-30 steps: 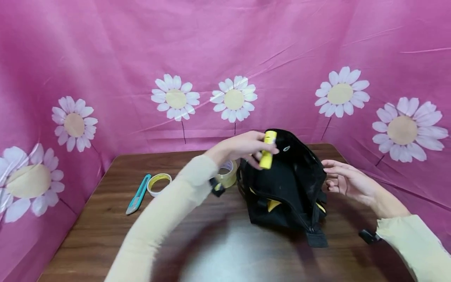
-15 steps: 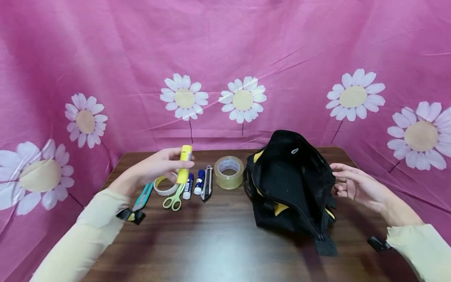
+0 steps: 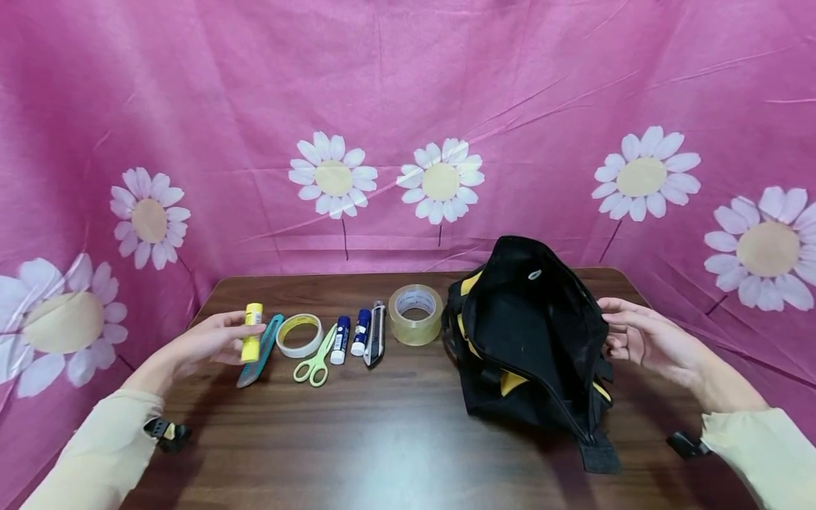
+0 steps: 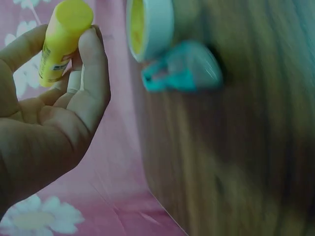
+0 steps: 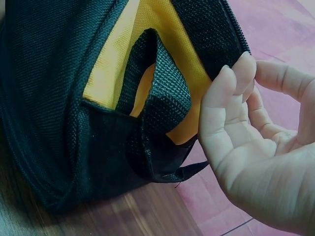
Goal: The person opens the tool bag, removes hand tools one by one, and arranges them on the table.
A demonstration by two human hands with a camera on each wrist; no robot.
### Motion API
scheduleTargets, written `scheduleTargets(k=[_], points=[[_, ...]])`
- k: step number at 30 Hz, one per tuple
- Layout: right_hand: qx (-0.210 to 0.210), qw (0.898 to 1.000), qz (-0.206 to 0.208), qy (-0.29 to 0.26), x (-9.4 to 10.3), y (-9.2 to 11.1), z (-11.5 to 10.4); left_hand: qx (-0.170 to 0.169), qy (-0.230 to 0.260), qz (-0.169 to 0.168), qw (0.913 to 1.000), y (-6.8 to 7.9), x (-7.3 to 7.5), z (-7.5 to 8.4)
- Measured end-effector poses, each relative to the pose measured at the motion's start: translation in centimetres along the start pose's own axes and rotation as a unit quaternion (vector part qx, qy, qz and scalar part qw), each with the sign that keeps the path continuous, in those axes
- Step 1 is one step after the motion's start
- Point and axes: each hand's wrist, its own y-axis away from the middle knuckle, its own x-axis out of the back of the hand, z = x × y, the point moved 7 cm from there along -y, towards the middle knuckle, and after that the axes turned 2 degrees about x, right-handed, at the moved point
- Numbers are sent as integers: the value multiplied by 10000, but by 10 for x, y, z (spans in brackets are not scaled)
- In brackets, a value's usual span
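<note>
My left hand (image 3: 202, 348) pinches a yellow glue stick (image 3: 252, 333), held roughly upright above the table's left side, just left of a teal box cutter (image 3: 260, 353). In the left wrist view the yellow glue stick (image 4: 65, 39) sits between thumb and fingers. On the right stands a black and yellow bag (image 3: 510, 333) with its mouth wide apart. My right hand (image 3: 656, 343) grips the bag's right rim at the zipper. The right wrist view has the fingertips (image 5: 222, 86) on that edge, beside a black webbing loop (image 5: 170, 93).
Right of the teal cutter lie a white tape roll (image 3: 299, 336), green scissors (image 3: 315, 361), two blue glue sticks (image 3: 341, 340), a dark cutter (image 3: 375, 336) and a clear tape roll (image 3: 416, 315). A pink flowered cloth (image 3: 382, 85) hangs behind the wooden table (image 3: 357, 439).
My left hand has carried the yellow glue stick from over the bag's mouth leftward across the row to the far left. My right hand has stayed at the bag's rim.
</note>
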Motion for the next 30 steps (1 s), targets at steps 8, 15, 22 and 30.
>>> scheduleTargets(k=[8, 15, 22, 30], points=[[-17, 9999, -107, 46, -4, 2, 1, 420, -228, 549, 9973, 2, 34, -39], [29, 9999, -27, 156, -3, 1, 0, 782, -396, 1064, 9905, -3, 57, -68], [-73, 9999, 26, 135, -1, 0, 5, 769, -320, 1136, 9900, -8, 57, -75], [19, 9996, 151, 242, 0, -1, 0, 620, -288, 1075, 9919, -18, 51, -74]])
